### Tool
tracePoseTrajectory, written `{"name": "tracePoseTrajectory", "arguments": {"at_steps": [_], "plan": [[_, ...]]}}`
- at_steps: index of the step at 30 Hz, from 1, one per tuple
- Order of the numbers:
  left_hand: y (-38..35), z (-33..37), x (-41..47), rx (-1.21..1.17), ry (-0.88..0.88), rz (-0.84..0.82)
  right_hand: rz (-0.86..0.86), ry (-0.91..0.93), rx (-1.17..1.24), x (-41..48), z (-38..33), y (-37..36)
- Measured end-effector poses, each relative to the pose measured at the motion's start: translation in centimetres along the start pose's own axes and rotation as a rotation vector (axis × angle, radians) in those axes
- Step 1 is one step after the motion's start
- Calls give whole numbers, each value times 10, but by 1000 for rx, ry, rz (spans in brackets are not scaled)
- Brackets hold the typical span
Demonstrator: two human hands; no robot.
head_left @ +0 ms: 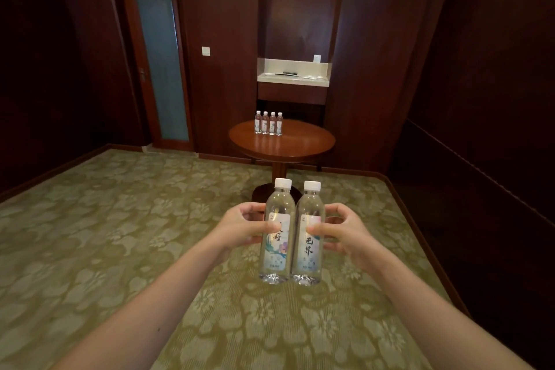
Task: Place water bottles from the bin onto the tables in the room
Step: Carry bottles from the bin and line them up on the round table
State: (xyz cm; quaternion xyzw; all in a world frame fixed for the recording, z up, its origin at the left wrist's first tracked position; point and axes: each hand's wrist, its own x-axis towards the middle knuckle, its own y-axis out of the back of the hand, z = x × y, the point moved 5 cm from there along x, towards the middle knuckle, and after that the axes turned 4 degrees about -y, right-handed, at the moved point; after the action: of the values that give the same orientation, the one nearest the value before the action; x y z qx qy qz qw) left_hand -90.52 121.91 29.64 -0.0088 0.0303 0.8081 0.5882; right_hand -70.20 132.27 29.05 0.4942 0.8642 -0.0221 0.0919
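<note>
Clear plastic: two water bottles, left bottle (277, 234) and right bottle (309, 234), upright, sides touching, long axes vertical.
Left hand (240, 227): fingers wrapped on the left bottle.
Right hand (345, 231): fingers wrapped on the right bottle.
Key relation: the round wooden counter (288, 144) lies straight ahead, well apart, both hands about equally near.
Surface: four bottles (268, 123) stand in a row at its far left; the right side looks free.
Room: patterned green carpet (120, 219), dark wood panelling.

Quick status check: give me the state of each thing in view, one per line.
Left hand: gripping the left bottle, upright, capped.
Right hand: gripping the right bottle, upright, capped.
Four bottles: standing in a row on the round table.
Door: closed.
</note>
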Motion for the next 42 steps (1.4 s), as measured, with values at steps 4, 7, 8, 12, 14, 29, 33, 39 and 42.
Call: {"name": "tracePoseTrajectory", "arguments": {"at_steps": [4,7,8,12,14,29,33,39,42], "plan": [[-13,-1,74,12,4,-22,14,2,3,67,-2,27],[-20,-2,140,8,0,-34,32,7,5,125,-8,48],[-22,-2,160,5,-2,-35,36,12,-4,142,-12,54],[-26,7,261,10,-18,-53,73,36,4,229,-34,80],[-27,12,311,15,-25,-68,85,44,-2,271,-47,92],[-42,5,592,59,20,-99,84,-4,47,532,-65,170],[-51,17,676,65,12,-88,61,8,46,612,-88,198],[-64,39,794,88,-26,-6,2,37,0,735,-128,242],[-67,40,836,84,-34,35,-37,39,-27,788,-136,253]]}}
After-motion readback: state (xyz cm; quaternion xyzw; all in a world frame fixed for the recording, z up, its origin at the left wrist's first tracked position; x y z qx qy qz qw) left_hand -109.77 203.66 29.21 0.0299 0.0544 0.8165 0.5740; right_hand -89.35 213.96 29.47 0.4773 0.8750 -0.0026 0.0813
